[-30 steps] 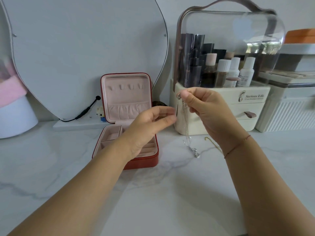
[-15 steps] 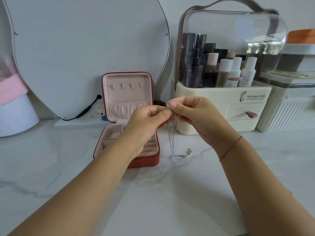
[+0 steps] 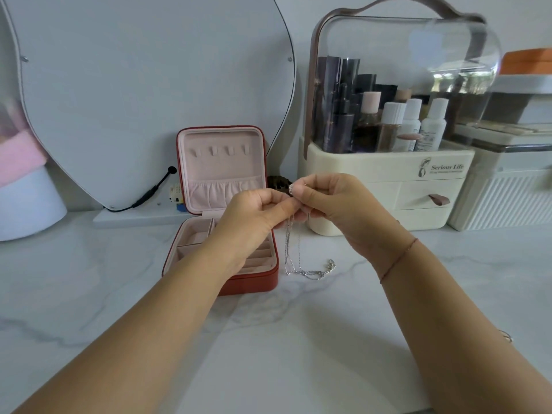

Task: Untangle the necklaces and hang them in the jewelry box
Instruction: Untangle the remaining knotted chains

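Necklace chain (image 3: 289, 249), thin and silver, hangs in a few strands from where my two hands meet, above the table (image 3: 298, 354) and just to the right of the jewelry box (image 3: 251, 283). My left hand (image 3: 254, 216) has its fingers curled, with thumb and forefinger pinching the chain at the top. My right hand (image 3: 337, 201) faces it, fingertips almost touching the left ones, and pinches the same spot, with a small silvery bead or ring (image 3: 290, 189) showing at the tip of its thumb. Whether the strands belong to one necklace or more, I cannot tell. The lower end of the chain reaches the white marbled table and lies there, curving off to the right and ending in a small bright piece (image 3: 330, 264). A thin red thread bracelet (image 3: 400, 258) circles my right wrist.

The jewelry box is red outside and pale pink inside, and it stands open with its lid (image 3: 221, 135) upright. Four small hooks (image 3: 221, 150) run in a row near the top of the lid, and a gathered pocket (image 3: 224, 189) sits below them. My left wrist covers part of the tray compartments. Behind the box is a large rounded mirror (image 3: 149, 85) with a black cable (image 3: 149, 194) at its foot. To the right stands a cream cosmetics organiser (image 3: 388, 168) with a clear domed cover, bottles (image 3: 412, 124) inside and a drawer below, and beside it a white ribbed box (image 3: 501, 201)
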A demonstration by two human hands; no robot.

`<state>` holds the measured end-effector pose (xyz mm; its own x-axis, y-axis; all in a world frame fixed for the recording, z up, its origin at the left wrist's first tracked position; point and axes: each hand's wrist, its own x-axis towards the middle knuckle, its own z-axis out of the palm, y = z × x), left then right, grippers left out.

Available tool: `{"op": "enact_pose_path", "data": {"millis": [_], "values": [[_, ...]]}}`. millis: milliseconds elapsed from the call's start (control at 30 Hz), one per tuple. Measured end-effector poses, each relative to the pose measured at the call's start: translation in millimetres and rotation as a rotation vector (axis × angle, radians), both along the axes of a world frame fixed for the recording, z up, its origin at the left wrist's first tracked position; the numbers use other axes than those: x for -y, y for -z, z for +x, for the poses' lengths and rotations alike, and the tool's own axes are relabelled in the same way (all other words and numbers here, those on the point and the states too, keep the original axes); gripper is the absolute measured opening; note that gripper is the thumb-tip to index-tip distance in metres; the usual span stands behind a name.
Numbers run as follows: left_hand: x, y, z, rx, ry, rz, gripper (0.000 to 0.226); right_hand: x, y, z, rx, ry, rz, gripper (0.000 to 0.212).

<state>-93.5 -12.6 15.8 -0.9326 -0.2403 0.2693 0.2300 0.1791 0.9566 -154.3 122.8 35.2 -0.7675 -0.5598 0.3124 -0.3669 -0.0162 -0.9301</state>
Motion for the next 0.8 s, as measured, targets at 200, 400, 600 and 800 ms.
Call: {"op": "enact_pose_path", "data": {"millis": [200,400,600,800], "values": [[-0.3,-0.1,-0.6,0.057,0.028,0.150,0.012,-2.0,0.1,-2.2,0.156,0.015,-0.081,0.010],[1.7,-2.6,0.2,0.070,0.000,0.181,0.012,-0.8,0.2,-1.3,0.203,-0.037,-0.091,0.010],[4.5,-0.2,-0.9,0.064,-0.052,0.052,0.011,-1.6,-0.5,-2.8,0.348,-0.073,-0.192,0.014],[4.2,-4.8,-3.4,0.055,-0.029,0.298,0.013,-0.7,2.8,-5.6,0.329,-0.025,-0.099,0.015]]}}
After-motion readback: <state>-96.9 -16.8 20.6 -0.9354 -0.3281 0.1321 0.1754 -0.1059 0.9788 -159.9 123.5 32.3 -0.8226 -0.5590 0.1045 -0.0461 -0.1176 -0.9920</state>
